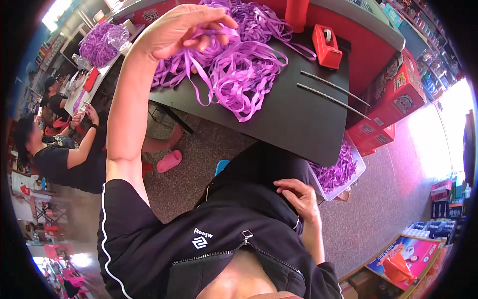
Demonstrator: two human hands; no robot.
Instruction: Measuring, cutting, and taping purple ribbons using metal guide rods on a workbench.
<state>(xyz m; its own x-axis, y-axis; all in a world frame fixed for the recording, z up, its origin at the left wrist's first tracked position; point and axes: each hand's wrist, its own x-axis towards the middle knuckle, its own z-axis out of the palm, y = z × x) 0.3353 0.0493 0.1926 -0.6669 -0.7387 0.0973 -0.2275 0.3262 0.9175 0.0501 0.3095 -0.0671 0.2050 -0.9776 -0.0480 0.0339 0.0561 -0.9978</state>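
Note:
A large heap of purple ribbon (249,74) lies in loose loops on the black table (303,127), and some loops hang over its near edge. My left hand (191,31) is raised over the heap's left side. Its fingers are curled, with a strand of the ribbon passing between them; the fingertips are partly hidden. My right hand (301,198) rests on my lap, holding nothing, with its fingers loosely bent and apart. Two twisted metal rods (332,99) stick out past the table's right edge. Behind them stands a red tape dispenser (326,50).
A pale plastic bin (359,172) of purple ribbon pieces stands below the table's right corner. Red cartons (393,94) are stacked beyond it. At left, a seated person (59,154) works at another table bearing more ribbon (99,47). A pink slipper (169,161) shows on the floor.

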